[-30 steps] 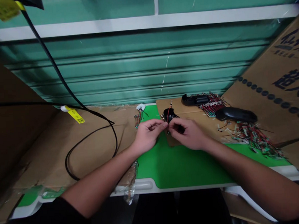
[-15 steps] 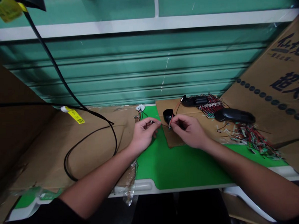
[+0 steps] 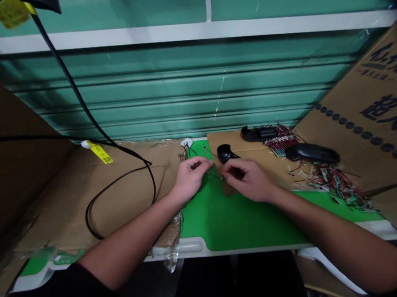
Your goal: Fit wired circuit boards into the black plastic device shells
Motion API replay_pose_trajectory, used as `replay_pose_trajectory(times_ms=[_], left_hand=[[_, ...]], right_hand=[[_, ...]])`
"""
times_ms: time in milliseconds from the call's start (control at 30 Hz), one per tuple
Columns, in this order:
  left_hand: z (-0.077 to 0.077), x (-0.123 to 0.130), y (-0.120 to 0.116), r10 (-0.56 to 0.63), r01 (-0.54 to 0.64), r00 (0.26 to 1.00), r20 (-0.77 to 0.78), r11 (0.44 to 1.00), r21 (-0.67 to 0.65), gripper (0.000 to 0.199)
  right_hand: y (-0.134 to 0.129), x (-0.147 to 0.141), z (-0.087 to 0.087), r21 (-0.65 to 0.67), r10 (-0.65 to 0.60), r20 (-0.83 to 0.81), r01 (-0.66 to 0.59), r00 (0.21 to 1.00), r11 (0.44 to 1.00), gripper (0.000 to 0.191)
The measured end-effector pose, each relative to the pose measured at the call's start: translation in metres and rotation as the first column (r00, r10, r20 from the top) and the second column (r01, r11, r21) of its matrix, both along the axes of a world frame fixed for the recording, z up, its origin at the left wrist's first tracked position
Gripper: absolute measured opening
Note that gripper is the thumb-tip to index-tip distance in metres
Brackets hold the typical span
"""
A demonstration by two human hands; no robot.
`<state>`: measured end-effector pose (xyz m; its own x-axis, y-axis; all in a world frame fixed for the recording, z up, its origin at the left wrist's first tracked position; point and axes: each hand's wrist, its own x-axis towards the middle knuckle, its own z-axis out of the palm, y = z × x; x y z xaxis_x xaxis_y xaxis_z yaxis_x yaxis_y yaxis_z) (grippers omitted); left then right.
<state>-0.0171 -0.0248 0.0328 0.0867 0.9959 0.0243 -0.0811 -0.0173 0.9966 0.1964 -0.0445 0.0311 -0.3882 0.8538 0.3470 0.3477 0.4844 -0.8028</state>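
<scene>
Head view, and the left hand (image 3: 191, 180) pinches its fingers (image 3: 204, 163) closed beside a thin wire (image 3: 211, 156)! The right hand (image 3: 248, 180) curls just below a black plastic shell (image 3: 226, 153), hold unclear. Light, springy wire: best gripped near its end.

Cardboard sheet (image 3: 345, 87) at right showing large dark Chinese characters (image 3: 381, 108), 超 legible, neighbour running off frame edge; smaller line above staying too small to read. Yellow tag (image 3: 100, 153) on black cable (image 3: 132, 153) and yellow tag (image 3: 10, 12) at top left carrying print, unreadable.
</scene>
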Motion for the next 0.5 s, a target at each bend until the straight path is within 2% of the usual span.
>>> replay_pose_trajectory(times_ms=[233,500], left_hand=[[-0.0001,0.0011,-0.0015,-0.031,0.042,0.991,0.132,0.996,-0.082,0.03],[0.001,-0.0012,-0.0001,-0.045,0.078,0.97,0.239,0.989,-0.129,0.035]], right_hand=[[0.006,0.0018,-0.0067,0.005,-0.177,-0.164,0.18,0.97,0.984,0.014],[0.006,-0.0007,-0.0089,-0.03,-0.189,-0.219,0.187,0.957,0.982,0.013]])
